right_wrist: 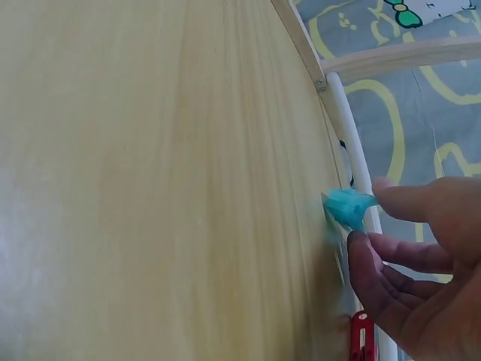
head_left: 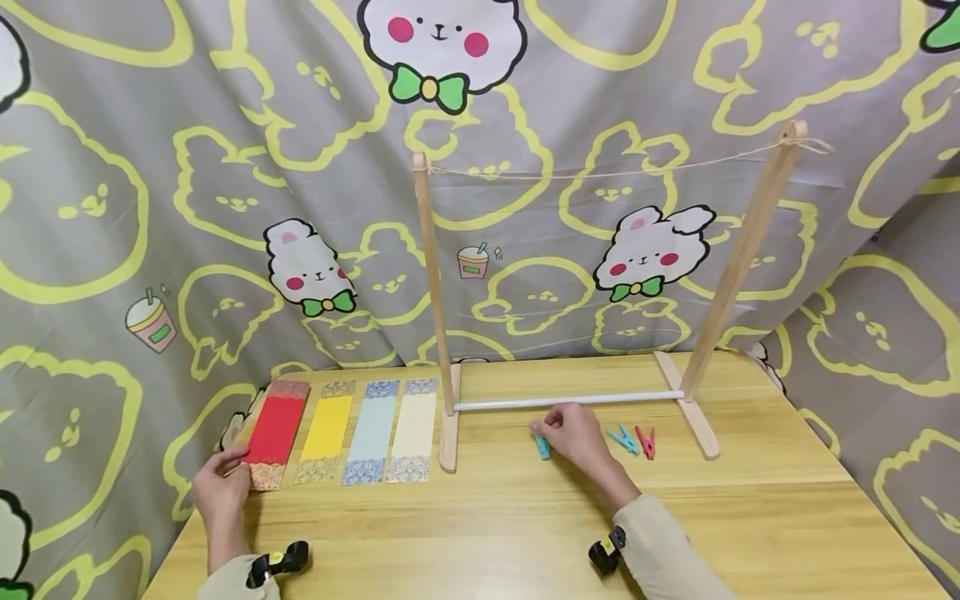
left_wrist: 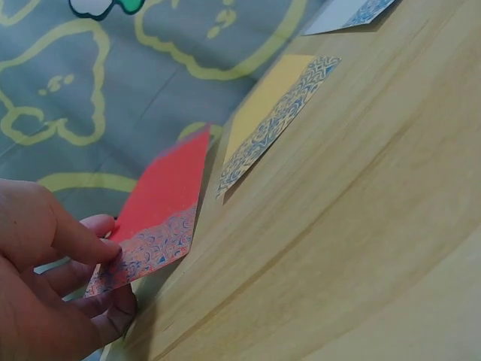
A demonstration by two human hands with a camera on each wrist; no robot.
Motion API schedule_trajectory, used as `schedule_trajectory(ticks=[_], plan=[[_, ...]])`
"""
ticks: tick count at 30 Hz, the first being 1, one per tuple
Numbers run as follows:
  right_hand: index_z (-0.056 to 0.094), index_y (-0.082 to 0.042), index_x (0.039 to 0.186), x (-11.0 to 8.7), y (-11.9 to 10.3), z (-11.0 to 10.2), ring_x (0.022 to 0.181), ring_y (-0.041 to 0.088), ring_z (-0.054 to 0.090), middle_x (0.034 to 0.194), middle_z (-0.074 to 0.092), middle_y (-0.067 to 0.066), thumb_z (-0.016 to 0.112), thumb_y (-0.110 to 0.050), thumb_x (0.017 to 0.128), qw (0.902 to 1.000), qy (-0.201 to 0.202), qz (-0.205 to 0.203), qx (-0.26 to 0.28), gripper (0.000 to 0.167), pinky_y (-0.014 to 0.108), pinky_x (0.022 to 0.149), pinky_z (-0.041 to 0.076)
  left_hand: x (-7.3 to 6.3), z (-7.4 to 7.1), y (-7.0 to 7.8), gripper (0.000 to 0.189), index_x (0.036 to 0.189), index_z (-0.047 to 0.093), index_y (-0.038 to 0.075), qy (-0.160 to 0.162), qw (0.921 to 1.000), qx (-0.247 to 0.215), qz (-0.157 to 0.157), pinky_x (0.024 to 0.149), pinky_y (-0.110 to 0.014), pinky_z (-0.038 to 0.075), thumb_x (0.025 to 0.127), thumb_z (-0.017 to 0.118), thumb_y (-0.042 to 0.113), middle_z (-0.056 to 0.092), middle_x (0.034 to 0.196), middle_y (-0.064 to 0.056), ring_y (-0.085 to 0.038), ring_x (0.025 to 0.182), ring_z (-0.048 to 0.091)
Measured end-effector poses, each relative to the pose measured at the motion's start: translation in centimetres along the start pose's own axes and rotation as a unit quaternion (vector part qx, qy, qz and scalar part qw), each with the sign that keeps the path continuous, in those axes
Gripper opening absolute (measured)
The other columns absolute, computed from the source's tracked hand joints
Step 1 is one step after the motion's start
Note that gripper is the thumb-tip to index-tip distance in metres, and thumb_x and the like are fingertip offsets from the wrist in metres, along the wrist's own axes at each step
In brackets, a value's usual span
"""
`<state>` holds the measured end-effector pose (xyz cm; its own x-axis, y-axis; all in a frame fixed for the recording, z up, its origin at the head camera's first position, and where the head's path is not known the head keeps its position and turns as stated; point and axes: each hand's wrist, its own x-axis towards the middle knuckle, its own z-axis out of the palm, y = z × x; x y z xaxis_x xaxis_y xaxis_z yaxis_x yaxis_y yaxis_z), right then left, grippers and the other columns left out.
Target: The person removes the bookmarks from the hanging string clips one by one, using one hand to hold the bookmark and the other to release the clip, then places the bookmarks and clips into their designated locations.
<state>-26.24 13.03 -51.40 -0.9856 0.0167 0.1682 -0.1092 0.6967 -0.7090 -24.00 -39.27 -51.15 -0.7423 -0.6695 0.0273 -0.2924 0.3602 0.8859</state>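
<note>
My left hand pinches the near left edge of a red card with a patterned lace border. In the left wrist view the thumb lies over the red card, fingers beneath, and its near end is lifted off the table. Between thumb and fingertips my right hand pinches a teal clothespin, just in front of the stand's white rod. To its right lie another teal clothespin and a red clothespin.
Beside the red card lie a yellow card, a light blue card and a cream card. A wooden stand carries a slack string between its posts. Behind the table hangs a patterned grey curtain.
</note>
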Motion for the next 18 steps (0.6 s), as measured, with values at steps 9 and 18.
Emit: schedule_trajectory(ticks=[9,18], plan=[[0.068,-0.008,0.076,0.33,-0.86,0.45,0.056,0.013,0.052,0.064,0.059,-0.002,0.083,-0.024,0.088,0.9998,-0.008,0.003,-0.018,0.025,0.028,0.053,0.045,0.04,-0.1,-0.34,0.039,0.119,0.069,-0.003,0.006,0.9995,0.024,0.019,0.064,-0.019,0.038,0.084,0.053,-0.005,0.062,0.074,0.017,0.004,0.071,0.047],[0.067,-0.011,0.077,-0.04,-0.91,0.66,0.055,0.013,0.051,0.064,0.058,-0.002,0.083,-0.03,0.088,0.9986,-0.019,0.033,-0.036,0.027,0.028,0.051,0.042,0.0,0.58,-0.09,0.033,0.118,0.067,-0.007,-0.023,0.9966,0.058,0.053,0.075,-0.033,0.038,0.088,0.054,-0.001,0.064,0.119,-0.032,-0.038,0.106,0.055]])
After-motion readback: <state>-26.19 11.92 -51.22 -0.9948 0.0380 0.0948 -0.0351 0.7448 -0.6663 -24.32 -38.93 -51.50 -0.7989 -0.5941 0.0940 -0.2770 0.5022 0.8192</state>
